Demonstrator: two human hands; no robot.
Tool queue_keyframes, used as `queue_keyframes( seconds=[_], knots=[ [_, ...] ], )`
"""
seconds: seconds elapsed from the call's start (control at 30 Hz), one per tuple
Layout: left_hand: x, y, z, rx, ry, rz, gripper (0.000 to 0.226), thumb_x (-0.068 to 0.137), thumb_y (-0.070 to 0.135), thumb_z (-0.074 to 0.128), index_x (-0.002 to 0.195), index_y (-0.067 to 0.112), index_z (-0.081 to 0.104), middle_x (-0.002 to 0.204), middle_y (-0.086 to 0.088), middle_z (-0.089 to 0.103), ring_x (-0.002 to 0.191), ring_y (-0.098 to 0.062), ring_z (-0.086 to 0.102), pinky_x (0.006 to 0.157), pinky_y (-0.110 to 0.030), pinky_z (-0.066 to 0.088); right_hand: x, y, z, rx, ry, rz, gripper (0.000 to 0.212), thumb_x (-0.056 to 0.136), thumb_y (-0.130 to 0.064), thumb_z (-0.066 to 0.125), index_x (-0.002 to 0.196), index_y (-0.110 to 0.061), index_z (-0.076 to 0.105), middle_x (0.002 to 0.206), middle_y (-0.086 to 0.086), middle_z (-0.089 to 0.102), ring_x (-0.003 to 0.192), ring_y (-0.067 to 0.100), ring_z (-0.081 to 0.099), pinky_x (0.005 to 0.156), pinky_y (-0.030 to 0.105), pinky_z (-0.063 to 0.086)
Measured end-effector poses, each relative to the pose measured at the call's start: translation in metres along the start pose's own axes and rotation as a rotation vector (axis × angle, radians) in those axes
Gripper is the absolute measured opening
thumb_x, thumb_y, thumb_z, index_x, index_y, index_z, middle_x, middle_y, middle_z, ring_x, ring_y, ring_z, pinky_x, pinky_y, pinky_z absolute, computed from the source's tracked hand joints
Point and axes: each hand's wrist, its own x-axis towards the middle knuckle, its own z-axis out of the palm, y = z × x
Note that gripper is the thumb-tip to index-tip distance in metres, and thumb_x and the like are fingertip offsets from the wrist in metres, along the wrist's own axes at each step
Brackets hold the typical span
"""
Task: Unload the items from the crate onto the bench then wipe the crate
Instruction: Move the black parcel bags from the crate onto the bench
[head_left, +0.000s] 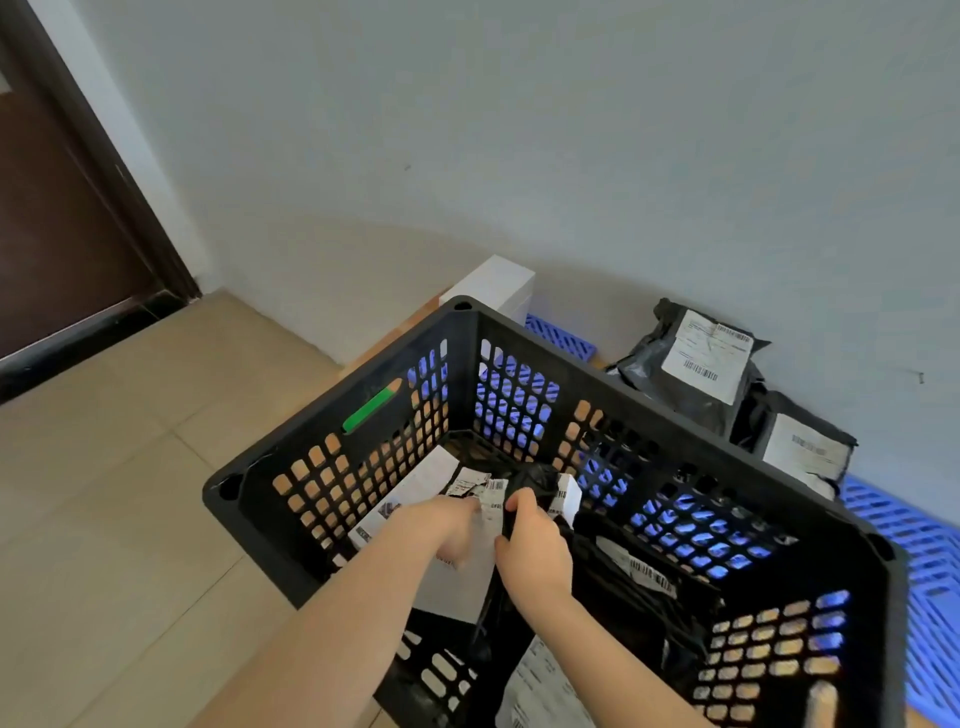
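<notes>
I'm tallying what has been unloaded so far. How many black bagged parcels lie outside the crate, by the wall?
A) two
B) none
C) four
A: one black parcel lies against the wall and a second black parcel sits beside it, both beyond the crate. The left hand and right hand grip a third parcel inside it.

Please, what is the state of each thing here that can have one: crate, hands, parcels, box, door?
crate: upright, parcels inside.
left hand: inside the crate, grips the labelled parcel.
right hand: inside the crate, seems to grip the same parcel.
labelled parcel: held, not yet lifted out.
two black parcels: outside the crate, against the wall.
white box: closed, behind the crate.
door: appears shut.
</notes>
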Motion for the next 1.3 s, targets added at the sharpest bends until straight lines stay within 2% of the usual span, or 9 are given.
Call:
queue_keyframes(
  seconds=[0.3,0.37,0.47,0.6,0.7,0.87,1.0,1.17,1.3],
  knots=[
    [-0.005,-0.003,-0.008,-0.384,0.488,-0.021,0.071,0.096,0.031,0.053,0.155,0.030,0.014,0.134,-0.010,0.055,0.111,-0.024,0.060,0.086,-0.034,0.054,-0.007,-0.014,-0.046,0.381,0.182,-0.253,0.030,0.090,-0.008,0.054,0.116,-0.025,0.051,0.088,-0.011,0.044,0.071,-0.003,0.046,0.062,0.007,0.039],
    [-0.007,-0.001,-0.010,-0.503,0.505,0.005,0.072,0.098,0.040,0.050,0.156,0.032,0.008,0.142,-0.010,0.051,0.118,-0.025,0.058,0.089,-0.032,0.050,-0.011,-0.011,-0.063,0.417,0.229,-0.278,0.032,0.090,-0.008,0.054,0.114,-0.029,0.053,0.087,-0.014,0.042,0.075,-0.001,0.045,0.063,0.009,0.038],
    [-0.022,0.012,-0.010,-0.726,0.458,0.098,0.079,0.097,0.053,0.048,0.154,0.040,-0.005,0.150,-0.006,0.044,0.120,-0.023,0.054,0.073,-0.022,0.044,-0.019,-0.001,-0.088,0.459,0.309,-0.323,0.035,0.089,-0.008,0.055,0.112,-0.034,0.054,0.089,-0.014,0.045,0.080,0.001,0.047,0.067,0.010,0.038],
    [-0.045,0.043,-0.011,-1.047,0.454,0.300,0.082,0.095,0.047,0.056,0.153,0.043,-0.002,0.158,0.005,0.028,0.135,-0.014,0.042,0.106,-0.036,0.039,-0.034,0.013,-0.123,0.578,0.395,-0.390,0.034,0.092,-0.009,0.055,0.113,-0.035,0.057,0.099,-0.015,0.050,0.090,-0.003,0.051,0.077,0.011,0.044],
    [-0.058,0.066,-0.009,-1.209,0.455,0.422,0.087,0.090,0.030,0.067,0.153,0.043,0.007,0.139,0.013,0.048,0.099,0.010,0.054,0.085,-0.014,0.043,-0.043,0.028,-0.147,0.642,0.448,-0.396,0.036,0.094,-0.007,0.052,0.113,-0.036,0.057,0.102,-0.013,0.050,0.091,-0.005,0.051,0.075,0.007,0.042],
    [-0.083,0.094,-0.006,-1.090,0.624,0.527,0.108,0.076,0.016,0.083,0.143,0.055,0.008,0.116,0.012,0.062,0.110,-0.007,0.061,0.084,-0.020,0.051,-0.051,0.061,-0.184,0.748,0.479,-0.384,0.040,0.093,-0.011,0.057,0.122,-0.039,0.053,0.115,-0.022,0.050,0.101,-0.015,0.048,0.075,0.006,0.044],
    [-0.108,0.131,-0.020,-0.990,0.790,0.566,0.112,0.073,0.014,0.085,0.146,0.057,0.012,0.116,0.006,0.067,0.106,-0.007,0.066,0.088,-0.032,0.057,-0.056,0.093,-0.208,0.900,0.399,-0.417,0.056,0.092,-0.006,0.057,0.132,-0.043,0.046,0.130,-0.029,0.049,0.122,-0.011,0.044,0.100,0.016,0.042],
    [-0.120,0.189,-0.036,-0.877,0.870,0.657,0.102,0.074,0.021,0.084,0.140,0.063,0.018,0.113,0.016,0.069,0.108,0.000,0.064,0.086,-0.021,0.051,-0.057,0.142,-0.242,0.933,0.408,-0.454,0.069,0.091,-0.002,0.056,0.136,-0.051,0.038,0.139,-0.029,0.043,0.128,-0.011,0.038,0.090,0.005,0.042],
    [-0.114,0.237,-0.037,-0.854,0.842,0.674,0.099,0.076,0.022,0.083,0.144,0.057,0.021,0.118,0.018,0.068,0.111,0.004,0.062,0.095,-0.027,0.050,-0.056,0.183,-0.264,0.948,0.438,-0.453,0.074,0.090,0.000,0.055,0.133,-0.057,0.036,0.138,-0.031,0.043,0.127,-0.013,0.037,0.094,0.013,0.045]
  ],
)
